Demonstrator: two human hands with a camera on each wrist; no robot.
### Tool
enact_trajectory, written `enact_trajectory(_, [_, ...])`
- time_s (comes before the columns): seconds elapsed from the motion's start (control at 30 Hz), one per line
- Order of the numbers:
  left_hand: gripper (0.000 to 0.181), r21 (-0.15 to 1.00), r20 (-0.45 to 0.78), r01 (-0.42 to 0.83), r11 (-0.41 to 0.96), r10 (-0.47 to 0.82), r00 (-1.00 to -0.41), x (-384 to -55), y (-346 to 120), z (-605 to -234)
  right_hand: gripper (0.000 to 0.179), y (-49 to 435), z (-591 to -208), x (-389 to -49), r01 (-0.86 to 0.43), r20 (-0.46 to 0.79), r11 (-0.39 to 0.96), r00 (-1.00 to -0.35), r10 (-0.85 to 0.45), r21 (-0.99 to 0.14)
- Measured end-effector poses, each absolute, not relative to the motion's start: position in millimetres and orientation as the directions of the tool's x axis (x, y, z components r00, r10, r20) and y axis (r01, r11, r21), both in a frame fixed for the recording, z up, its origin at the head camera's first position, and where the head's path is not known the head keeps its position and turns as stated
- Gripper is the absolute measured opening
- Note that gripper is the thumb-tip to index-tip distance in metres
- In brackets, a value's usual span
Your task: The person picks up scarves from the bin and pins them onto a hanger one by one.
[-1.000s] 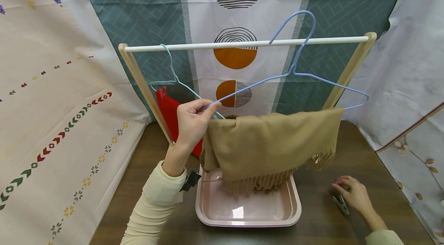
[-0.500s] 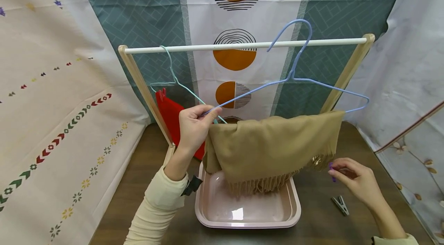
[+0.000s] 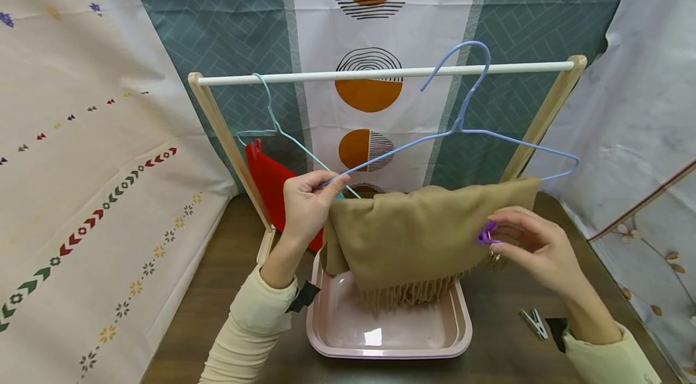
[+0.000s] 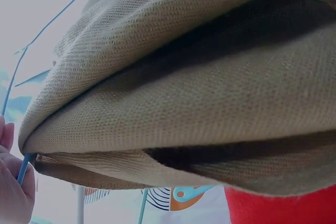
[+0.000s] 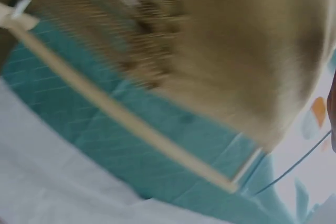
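My left hand (image 3: 306, 206) pinches the left corner of a blue hanger (image 3: 408, 145). Over the hanger's lower bar drapes a tan fringed scarf (image 3: 418, 239), which fills most of the left wrist view. The hanger's hook stands in front of the white rail (image 3: 337, 76); whether it touches the rail I cannot tell. In my right hand (image 3: 544, 248) a purple clothespin (image 3: 487, 233) is pinched between thumb and fingers, in front of the scarf's right part. The right wrist view is blurred and shows the scarf's fringe (image 5: 152, 40), but not the clothespin.
A teal hanger (image 3: 293, 137) on the rail's left carries a red cloth (image 3: 266, 179) with a red clip. Below the scarf stands a pink basin (image 3: 388, 352). A grey clothespin (image 3: 534, 323) lies on the dark table (image 3: 495, 336). Wooden posts hold the rail at both ends.
My right hand has lifted the purple clothespin from beside the grey one on the table up to the scarf's right part. The blue hanger and scarf have sunk a little.
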State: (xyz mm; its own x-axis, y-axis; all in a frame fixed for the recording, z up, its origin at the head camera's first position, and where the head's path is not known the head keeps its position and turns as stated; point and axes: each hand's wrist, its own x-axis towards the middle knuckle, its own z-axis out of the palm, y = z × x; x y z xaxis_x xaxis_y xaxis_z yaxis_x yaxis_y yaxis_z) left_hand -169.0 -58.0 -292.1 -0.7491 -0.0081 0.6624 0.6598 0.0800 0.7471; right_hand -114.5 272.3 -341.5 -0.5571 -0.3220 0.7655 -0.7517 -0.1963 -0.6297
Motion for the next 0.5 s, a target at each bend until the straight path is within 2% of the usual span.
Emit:
enact_trajectory(0.27, [0.009, 0.747, 0.663, 0.662, 0.057, 0.008, -0.749, -166.5, -55.9, -294.7, 0.035, 233.1, -313.4, -132.9, -0.738, 0.775, -0.255, -0.544, -0.322, -0.625])
enact_trajectory(0.5, [0.008, 0.735, 0.676, 0.676, 0.062, 0.013, -0.737, -165.4, -55.2, -297.3, 0.029, 204.3, -305.5, -144.2, -0.700, 0.698, -0.143, -0.628, -0.343, -0.700])
